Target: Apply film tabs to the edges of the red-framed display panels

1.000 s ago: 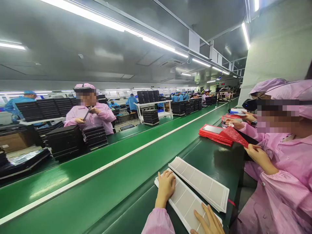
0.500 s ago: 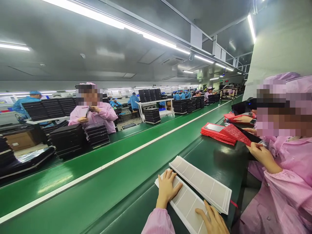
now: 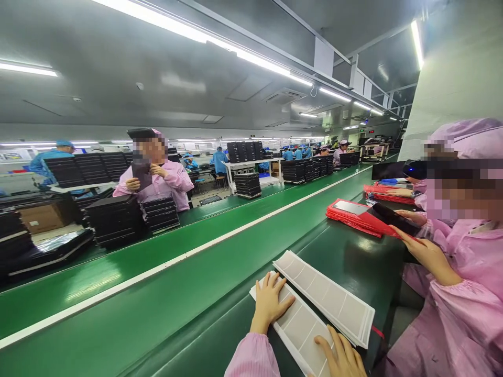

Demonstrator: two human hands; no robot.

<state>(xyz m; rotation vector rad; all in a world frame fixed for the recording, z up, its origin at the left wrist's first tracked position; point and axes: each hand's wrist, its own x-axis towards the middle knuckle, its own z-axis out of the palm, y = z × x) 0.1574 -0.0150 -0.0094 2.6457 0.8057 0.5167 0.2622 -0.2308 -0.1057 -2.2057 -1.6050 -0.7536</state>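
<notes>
My left hand [image 3: 271, 303] lies flat with spread fingers on a stack of white sheets [image 3: 298, 330], each printed with a grid of pale grey rectangles. My right hand [image 3: 340, 357] rests at that stack's right edge, low in the view, its fingers slightly apart and holding nothing I can see. Another stack of the same gridded sheets [image 3: 324, 298] lies beside it, touching neither hand. Both stacks sit on a dark green bench top [image 3: 353, 251]. My pink sleeve [image 3: 251, 357] enters from the bottom edge.
A pink-clad co-worker [image 3: 451, 262] at my right holds a dark flat panel [image 3: 394, 219] over a red folder stack [image 3: 351, 214]. Beyond lies a green conveyor belt [image 3: 118, 283], with stacks of black panels [image 3: 116, 220] and another co-worker [image 3: 157, 180] across it.
My left hand's fingers have spread on the stack. The co-worker at my right has lifted a dark panel off the red stack. The whole view has shifted slightly.
</notes>
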